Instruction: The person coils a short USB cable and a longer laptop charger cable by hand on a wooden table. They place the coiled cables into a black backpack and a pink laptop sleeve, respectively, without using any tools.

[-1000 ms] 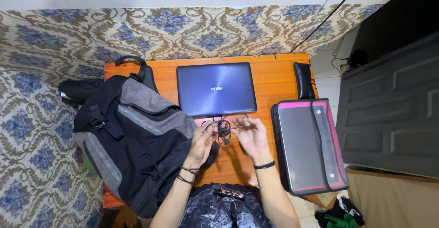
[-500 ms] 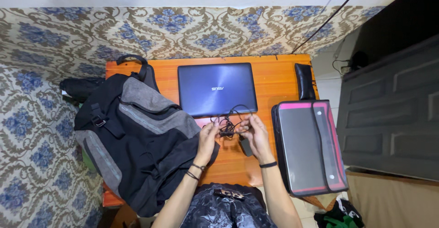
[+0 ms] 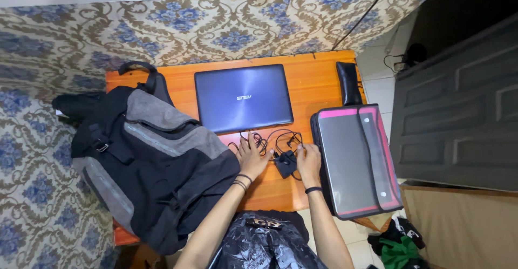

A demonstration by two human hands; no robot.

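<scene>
A black charger brick (image 3: 284, 164) lies on the orange wooden table (image 3: 313, 83) with its thin black cable (image 3: 272, 138) in loose loops just in front of a shut dark blue laptop (image 3: 243, 97). My left hand (image 3: 252, 158) rests flat on the table left of the brick, its fingers spread over the cable loops. My right hand (image 3: 309, 161) sits right of the brick, with curled fingertips touching the cable end. Whether they pinch the cable is too small to tell.
A large black and grey backpack (image 3: 145, 155) covers the table's left side. A grey case with pink trim (image 3: 353, 158) lies at the right edge, a black pouch (image 3: 348, 83) behind it. A dark cabinet (image 3: 458, 107) stands to the right, and patterned wallpaper runs behind the table.
The cable bundle and brick, held up between both hands before, now lie on the table. Both hands have lowered onto the table beside them, and the view has shifted slightly.
</scene>
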